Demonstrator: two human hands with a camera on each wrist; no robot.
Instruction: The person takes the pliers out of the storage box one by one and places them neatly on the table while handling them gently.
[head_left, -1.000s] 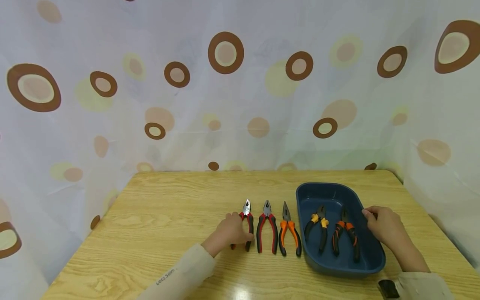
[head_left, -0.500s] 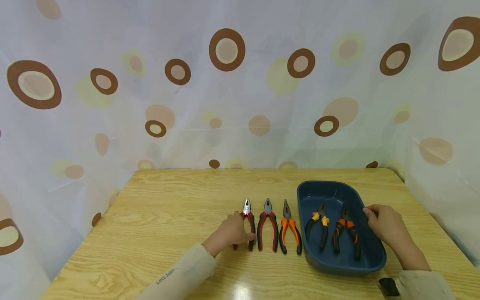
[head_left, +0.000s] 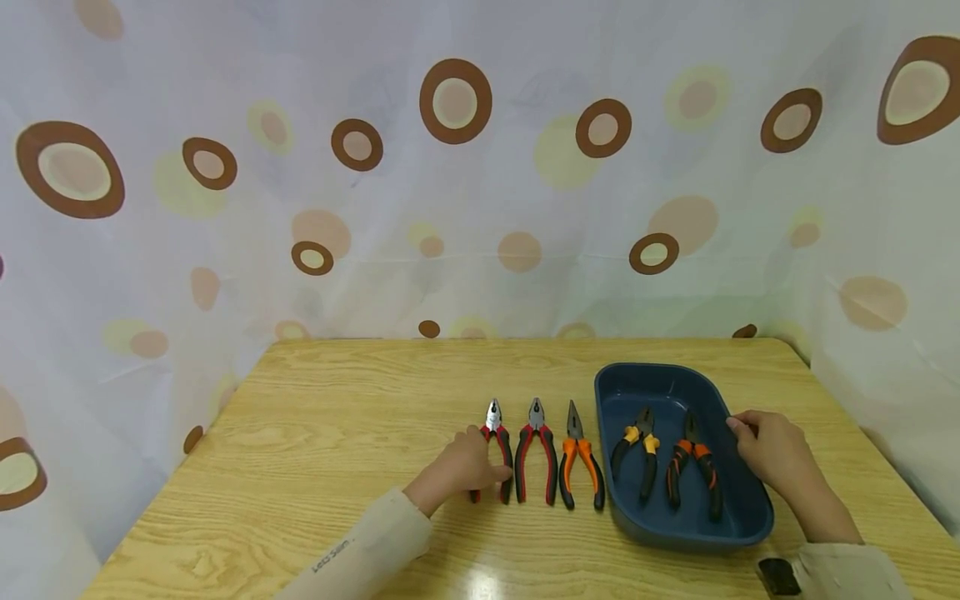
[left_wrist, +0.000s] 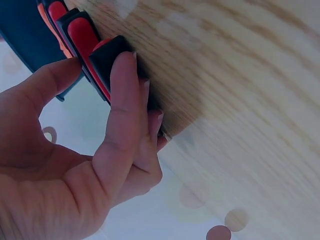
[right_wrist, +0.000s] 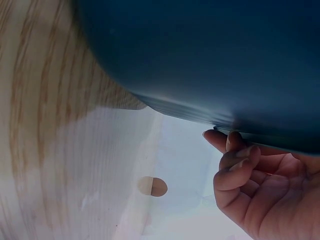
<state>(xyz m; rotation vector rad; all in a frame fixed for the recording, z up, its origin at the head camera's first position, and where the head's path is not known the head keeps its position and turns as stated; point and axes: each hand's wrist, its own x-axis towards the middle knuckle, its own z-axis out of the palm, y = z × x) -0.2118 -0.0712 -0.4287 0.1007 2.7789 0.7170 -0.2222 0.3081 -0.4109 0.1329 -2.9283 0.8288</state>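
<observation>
In the head view my left hand point(head_left: 463, 462) holds the handles of the leftmost pliers point(head_left: 494, 414), which have red-and-black grips and a bright metal head. The left wrist view shows the thumb against one handle point(left_wrist: 84, 42) and the fingers along the other. Beside them lie a second red-and-black pair of pliers point(head_left: 536, 417) and orange-and-black long-nose pliers point(head_left: 573, 422), heads pointing away. My right hand point(head_left: 776, 450) pinches the right rim of a dark blue tray point(head_left: 738, 529). Inside it are yellow-and-black pliers point(head_left: 632, 435) and orange-and-black pliers point(head_left: 680, 451).
Everything stands on a light wood-grain table point(head_left: 337, 400). A white curtain point(head_left: 390, 200) with brown and yellow ovals hangs behind the table and along its sides. The tray's left wall stands close beside the long-nose pliers.
The handles of the leftmost pliers have swung slightly right, nearer the second red-and-black pair, with my left hand on them. My right hand stays on the tray rim.
</observation>
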